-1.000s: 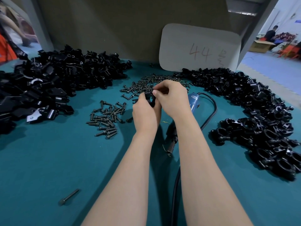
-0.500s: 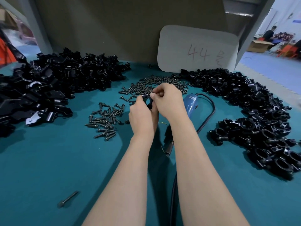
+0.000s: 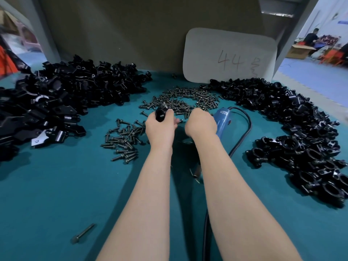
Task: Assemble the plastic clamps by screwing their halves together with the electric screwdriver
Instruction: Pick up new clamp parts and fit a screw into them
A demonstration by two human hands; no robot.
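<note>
Hands parted since half second ago: right hand (image 3: 201,123) off clamp (image 3: 161,112), shifted right; left hand (image 3: 160,129) carried clamp left. Nearest, stray screw (image 3: 82,234) on counter (image 3: 56,194). Electric screwdriver (image 3: 223,117) lies under right wrist, long axis running from bit near to blue body far-right; right hand nearer, just beside body. Left hand clamped round clamp, beside loose screws (image 3: 122,146). Right fingers curled under, hidden: cannot tell if holding anything. Beyond: screw heap (image 3: 180,102); clamp halves (image 3: 75,91) left, finished clamps (image 3: 301,147) right.
</note>
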